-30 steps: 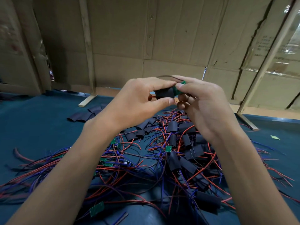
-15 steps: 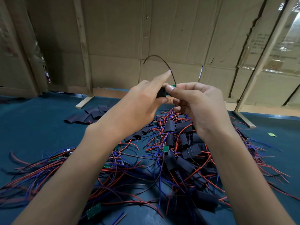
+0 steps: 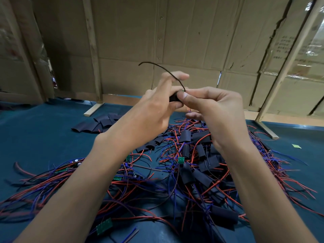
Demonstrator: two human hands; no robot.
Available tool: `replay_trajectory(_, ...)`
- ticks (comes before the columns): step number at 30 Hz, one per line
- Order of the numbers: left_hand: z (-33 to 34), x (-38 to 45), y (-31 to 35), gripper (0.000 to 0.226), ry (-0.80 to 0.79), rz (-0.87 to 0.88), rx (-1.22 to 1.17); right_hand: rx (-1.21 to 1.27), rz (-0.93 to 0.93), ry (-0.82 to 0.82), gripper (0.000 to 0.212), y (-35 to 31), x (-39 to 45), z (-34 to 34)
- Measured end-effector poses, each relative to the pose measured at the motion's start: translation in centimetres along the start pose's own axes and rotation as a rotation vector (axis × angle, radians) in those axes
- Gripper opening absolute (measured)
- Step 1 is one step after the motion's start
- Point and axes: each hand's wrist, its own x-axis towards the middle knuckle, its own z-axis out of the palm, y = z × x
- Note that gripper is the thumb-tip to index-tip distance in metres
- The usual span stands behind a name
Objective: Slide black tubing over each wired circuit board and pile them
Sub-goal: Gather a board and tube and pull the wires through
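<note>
Black tubing w/ board inside is being pinched btwn left hand & right hand, above bench centre.

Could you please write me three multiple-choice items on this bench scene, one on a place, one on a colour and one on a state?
1. Where do the empty tubing pieces lie?
A. far left on the mat
B. near right corner
C. on the cardboard wall

2. What colour is the mat?
A. red
B. teal
C. white

3. What do the hands hold?
A. nothing
B. scissors
C. one black tube

A: the loose pieces lie flat beyond the left hand.
B: the bare cloth shows teal.
C: left and right hand pinch the black tube, a dark wire arcing out.
</note>
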Motion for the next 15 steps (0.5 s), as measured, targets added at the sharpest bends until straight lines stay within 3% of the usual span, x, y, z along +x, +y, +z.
replay_trajectory(5, 0.3, -0.1, -0.2, 0.061, 0.052, -0.059, -0.048, 0.084, 0.187, -0.028, 0.007, 0.8, -0.1, 1.0)
replay_trajectory(11, 0.5, 0.4, -0.7, 0.076, 0.096, -0.063, -0.096, 0.131, 0.123, 0.000, 0.003, 0.7, 0.2, 1.1)
replay_trajectory(15, 1.3, 0.3, -1.4, 0.068, 0.130, -0.118, -0.165, 0.095, 0.089, 0.079, 0.010, 0.3, 1.4, -1.4)
